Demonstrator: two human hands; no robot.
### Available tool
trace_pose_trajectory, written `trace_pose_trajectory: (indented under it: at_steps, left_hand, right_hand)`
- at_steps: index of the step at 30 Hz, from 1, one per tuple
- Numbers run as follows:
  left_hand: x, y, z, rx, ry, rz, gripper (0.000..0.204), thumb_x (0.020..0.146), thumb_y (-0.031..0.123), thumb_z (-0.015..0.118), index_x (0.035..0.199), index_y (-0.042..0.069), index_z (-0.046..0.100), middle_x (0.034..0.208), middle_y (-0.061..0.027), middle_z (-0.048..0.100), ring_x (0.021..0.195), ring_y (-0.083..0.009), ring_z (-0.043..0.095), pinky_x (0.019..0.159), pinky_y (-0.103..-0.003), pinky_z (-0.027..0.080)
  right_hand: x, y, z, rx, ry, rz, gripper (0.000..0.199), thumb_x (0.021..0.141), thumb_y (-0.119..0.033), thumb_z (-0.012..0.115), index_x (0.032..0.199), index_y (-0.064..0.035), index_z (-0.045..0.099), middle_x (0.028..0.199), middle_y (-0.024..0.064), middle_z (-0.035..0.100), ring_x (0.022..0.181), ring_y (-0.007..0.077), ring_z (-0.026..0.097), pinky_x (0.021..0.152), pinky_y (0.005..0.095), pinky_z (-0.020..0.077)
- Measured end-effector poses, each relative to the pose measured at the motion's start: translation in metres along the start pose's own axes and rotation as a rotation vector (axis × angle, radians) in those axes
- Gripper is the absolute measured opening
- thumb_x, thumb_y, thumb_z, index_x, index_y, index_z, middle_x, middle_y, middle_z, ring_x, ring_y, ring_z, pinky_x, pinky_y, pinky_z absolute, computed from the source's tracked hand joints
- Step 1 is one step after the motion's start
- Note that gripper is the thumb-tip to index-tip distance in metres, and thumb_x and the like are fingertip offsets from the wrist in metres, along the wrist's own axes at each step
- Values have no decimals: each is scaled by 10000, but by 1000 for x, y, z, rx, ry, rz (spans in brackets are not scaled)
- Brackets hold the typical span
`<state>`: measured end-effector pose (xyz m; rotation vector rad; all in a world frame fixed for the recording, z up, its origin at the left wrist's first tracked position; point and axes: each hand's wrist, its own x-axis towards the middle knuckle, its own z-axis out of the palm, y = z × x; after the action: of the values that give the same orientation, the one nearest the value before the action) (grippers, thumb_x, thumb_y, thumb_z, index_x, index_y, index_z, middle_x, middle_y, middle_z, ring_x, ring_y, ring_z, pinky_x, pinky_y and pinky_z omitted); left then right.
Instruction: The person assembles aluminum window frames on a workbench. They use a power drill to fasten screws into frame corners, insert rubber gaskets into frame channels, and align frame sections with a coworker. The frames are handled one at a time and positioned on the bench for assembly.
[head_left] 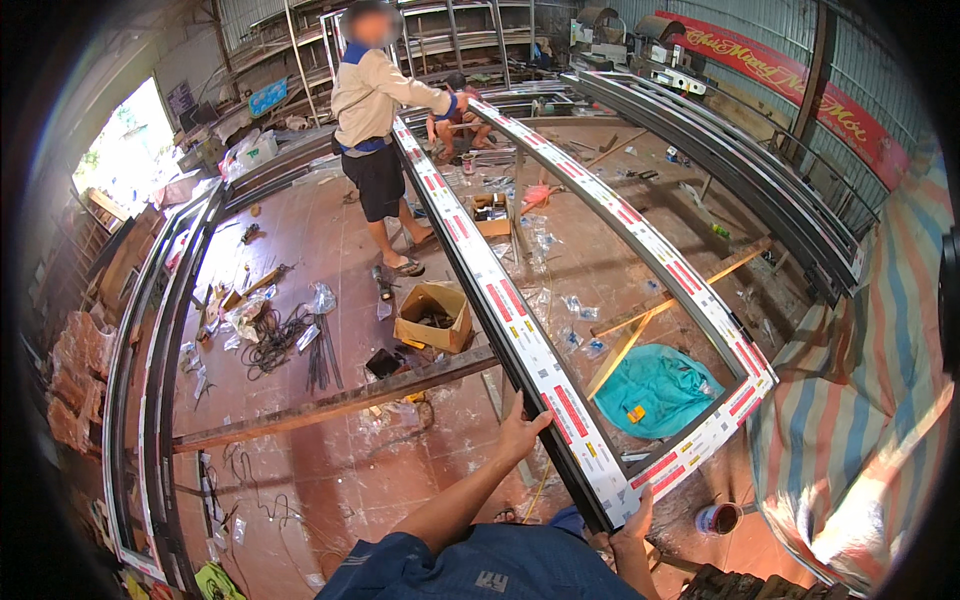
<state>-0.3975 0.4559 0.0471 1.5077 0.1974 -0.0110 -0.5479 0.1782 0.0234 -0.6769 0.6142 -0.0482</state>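
Note:
A long rectangular door or window frame (548, 372), dark with white and red protective film, stretches away from me across the middle. My left hand (522, 430) grips its left long side, fingers wrapped over the dark outer edge. At the near left corner my right hand (634, 530) is closed on the end of the same frame, its fingers partly hidden beneath. A co-worker (372, 105) in a beige top and dark shorts stands by the far end, one hand on the frame. Under the left side runs a wooden beam (340, 400).
An open cardboard box (434, 318) and a black cable (275, 340) lie left of the frame. A turquoise sack (655, 392) shows through its opening. More frames stand at left (150, 400) and right (740, 170). A can (718, 518) sits near a striped tarp (850, 400).

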Motion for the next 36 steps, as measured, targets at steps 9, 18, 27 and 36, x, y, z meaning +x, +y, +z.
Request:
trace_pose_trajectory:
  at_steps: [9,18,27,36]
  left_hand:
    - [6,-12,-15,8,8,42,942,973,321,822,1677,-12,293,1350,-157,691,1185,-223,667,1032,-347,532]
    - [3,2,7,-50,41,-189,739,1043,228,737,1647,23,364,1279,-100,661,987,-174,671,784,-308,583]
    - [-7,-22,75,-184,194,18,849,996,161,793,1670,38,292,1462,-150,596,1222,-243,638,1044,-387,523]
    - [-16,1,78,-199,228,-103,642,1039,157,706,1594,41,406,1350,-117,651,1161,-199,669,990,-357,544]
  right_hand:
    - [9,1,-7,-176,52,-47,586,1049,-515,670,1330,-2,629,1205,130,713,1078,276,713,976,428,572]
    - [19,-5,-46,-583,174,-7,730,1052,-523,677,1484,55,566,1391,156,678,1205,258,678,1064,404,537]
    - [17,-17,-72,-534,-158,310,594,949,-384,833,1399,-26,685,1264,97,758,1106,211,718,960,387,586]
    - [29,-60,-58,-625,-587,425,644,964,-448,800,1430,-27,657,1282,144,734,1126,257,695,975,408,562]
